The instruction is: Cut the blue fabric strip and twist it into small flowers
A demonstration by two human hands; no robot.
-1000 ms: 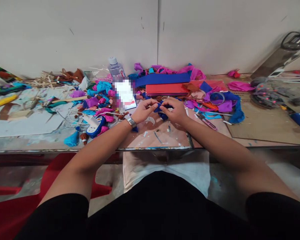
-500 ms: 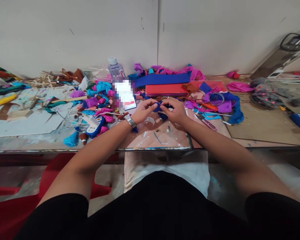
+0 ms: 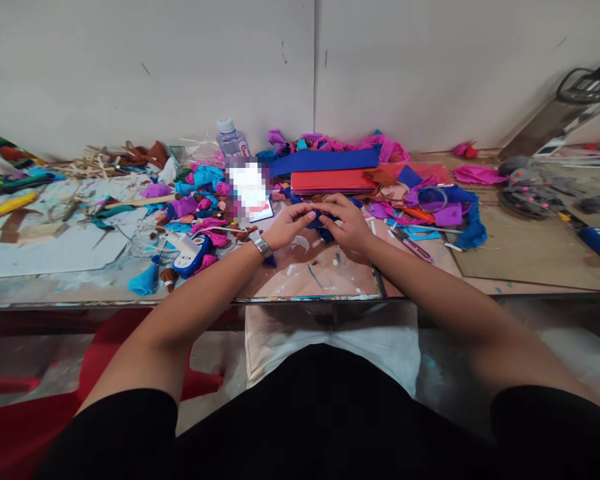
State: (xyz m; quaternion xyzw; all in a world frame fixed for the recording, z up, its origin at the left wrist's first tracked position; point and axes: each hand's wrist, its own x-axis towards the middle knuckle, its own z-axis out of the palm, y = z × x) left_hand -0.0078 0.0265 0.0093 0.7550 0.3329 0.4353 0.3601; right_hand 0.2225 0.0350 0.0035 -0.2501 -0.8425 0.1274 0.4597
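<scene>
While both hands met over the middle of the table (image 3: 530,260), the left hand (image 3: 286,230) and the right hand (image 3: 347,223) pinched a small piece of dark blue paper (image 3: 321,223) between thumbs and fingertips, the fingers curled in close together around it. The paper sat just above the tabletop, mostly hidden by the fingers, so its exact shape could not be made out. A watch (image 3: 261,245) circled the left wrist.

Crepe paper this thin would probably tear if the two hands pulled apart too hard, or crush flat if the pinch tightened. Because the grip was only at the fingertips, a slip could have dropped the piece among the pink and purple scraps (image 3: 200,213) lying just beside the left hand, where a small blue bit would be hard to find again.

A glue gun (image 3: 187,250) lay near the left forearm with its cord trailing; a careless elbow might have dragged it off the edge. Behind the hands, a water bottle (image 3: 231,141) stood upright close to folded blue sheets (image 3: 325,160) and red sheets (image 3: 333,180); a knock would likely have wetted them. A cutter (image 3: 411,244) lay near the right wrist, a hazard if the wrist slid sideways.
</scene>
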